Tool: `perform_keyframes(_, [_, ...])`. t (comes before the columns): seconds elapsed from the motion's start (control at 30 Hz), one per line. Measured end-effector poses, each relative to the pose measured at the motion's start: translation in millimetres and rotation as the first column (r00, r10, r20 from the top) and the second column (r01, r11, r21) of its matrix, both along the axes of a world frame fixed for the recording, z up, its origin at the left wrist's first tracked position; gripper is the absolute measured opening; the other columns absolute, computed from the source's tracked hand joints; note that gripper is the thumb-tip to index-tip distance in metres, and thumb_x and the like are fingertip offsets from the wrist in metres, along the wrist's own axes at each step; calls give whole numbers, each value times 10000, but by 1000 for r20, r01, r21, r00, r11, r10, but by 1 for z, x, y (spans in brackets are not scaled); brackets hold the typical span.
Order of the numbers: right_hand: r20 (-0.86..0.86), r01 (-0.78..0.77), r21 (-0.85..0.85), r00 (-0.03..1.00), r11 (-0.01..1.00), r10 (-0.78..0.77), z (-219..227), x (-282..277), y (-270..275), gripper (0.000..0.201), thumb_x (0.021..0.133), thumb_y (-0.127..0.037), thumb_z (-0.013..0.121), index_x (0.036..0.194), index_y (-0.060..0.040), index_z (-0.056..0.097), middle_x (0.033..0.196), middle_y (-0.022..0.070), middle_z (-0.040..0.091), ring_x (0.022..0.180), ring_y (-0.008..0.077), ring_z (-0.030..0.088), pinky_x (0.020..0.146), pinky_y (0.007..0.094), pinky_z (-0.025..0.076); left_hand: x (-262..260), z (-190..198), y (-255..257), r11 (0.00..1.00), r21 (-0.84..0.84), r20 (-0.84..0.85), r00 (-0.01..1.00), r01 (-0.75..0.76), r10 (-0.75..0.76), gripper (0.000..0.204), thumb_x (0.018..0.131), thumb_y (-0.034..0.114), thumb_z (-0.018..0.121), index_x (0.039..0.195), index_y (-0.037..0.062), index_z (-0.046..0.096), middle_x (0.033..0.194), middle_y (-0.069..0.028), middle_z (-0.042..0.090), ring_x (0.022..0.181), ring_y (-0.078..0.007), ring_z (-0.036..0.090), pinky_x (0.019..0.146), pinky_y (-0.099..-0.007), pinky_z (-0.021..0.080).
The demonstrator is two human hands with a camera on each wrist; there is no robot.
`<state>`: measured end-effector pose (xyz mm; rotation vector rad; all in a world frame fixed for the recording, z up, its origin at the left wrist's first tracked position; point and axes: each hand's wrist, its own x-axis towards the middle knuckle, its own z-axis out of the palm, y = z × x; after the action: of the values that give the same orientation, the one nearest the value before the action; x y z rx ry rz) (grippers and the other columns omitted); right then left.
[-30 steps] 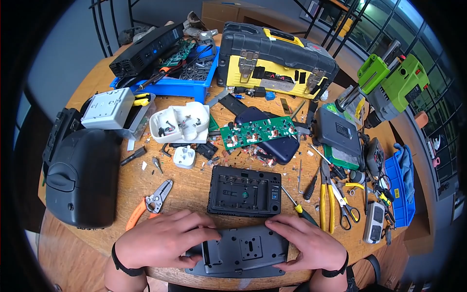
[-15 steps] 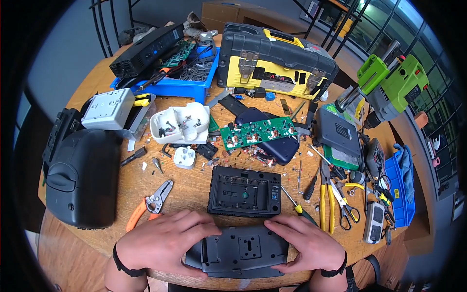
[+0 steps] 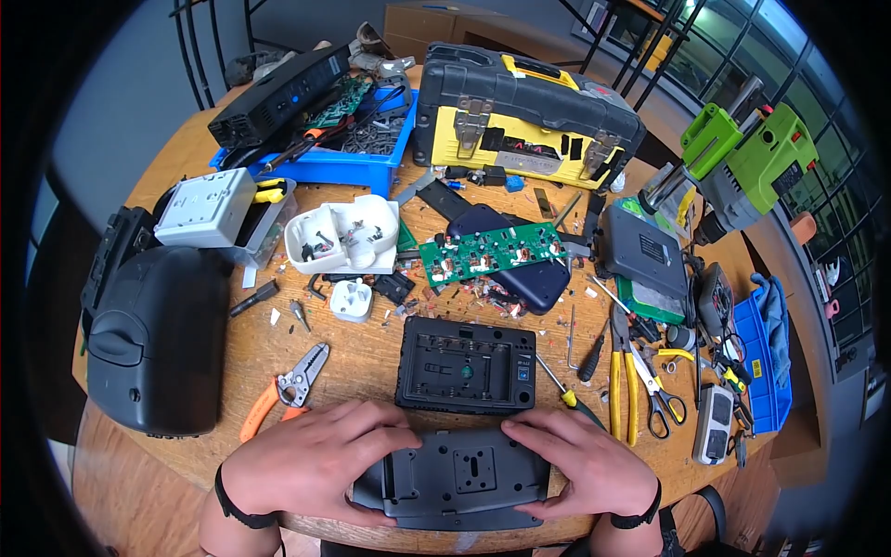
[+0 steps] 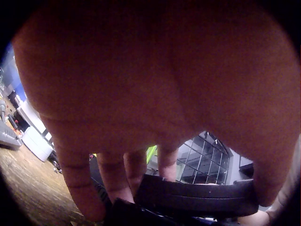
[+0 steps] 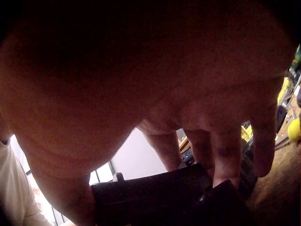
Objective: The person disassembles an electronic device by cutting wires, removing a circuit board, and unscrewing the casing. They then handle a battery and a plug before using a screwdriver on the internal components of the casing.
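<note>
Both hands hold a black plastic housing (image 3: 436, 478) with a slotted mounting plate and several screw holes on its upper face. It lies at the table's front edge. My left hand (image 3: 320, 455) grips its left end, thumb at the near edge and fingertips over the far side. On the right end, my right hand (image 3: 589, 464) pinches it the same way. The left wrist view shows a dark edge of the housing (image 4: 202, 197) between thumb and fingers; the right wrist view shows it likewise. Just beyond lies a black battery-compartment panel (image 3: 467, 367) with metal contacts.
Orange-handled wire strippers (image 3: 295, 385) lie left, a screwdriver (image 3: 580, 404), yellow-handled pliers (image 3: 622, 381) and scissors (image 3: 661, 399) right. Farther back are a green circuit board (image 3: 492, 252), white trays (image 3: 345, 237), a yellow-black toolbox (image 3: 529, 121), and a black case (image 3: 158, 343).
The housing's upper part has come down level over the lower piece, which shows less at the front. My left thumb has moved to the near edge. The last half second shows hardly any motion.
</note>
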<state>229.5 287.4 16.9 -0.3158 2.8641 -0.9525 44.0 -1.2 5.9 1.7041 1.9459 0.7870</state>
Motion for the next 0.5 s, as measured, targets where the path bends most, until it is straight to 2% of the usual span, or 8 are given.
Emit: perform_keyframes(0.5, [5,15,-7,1000,1000,-15,1,1,-1,892,737,-321,903,1507,-72,529,1375,148,571,1206,346,599,1048,428,487,-1,0,0,1000,0,10,1000,7,-7,799,683,418,958,1310,79,596,1255,-135,585,1120,-360,632,938,-426,539])
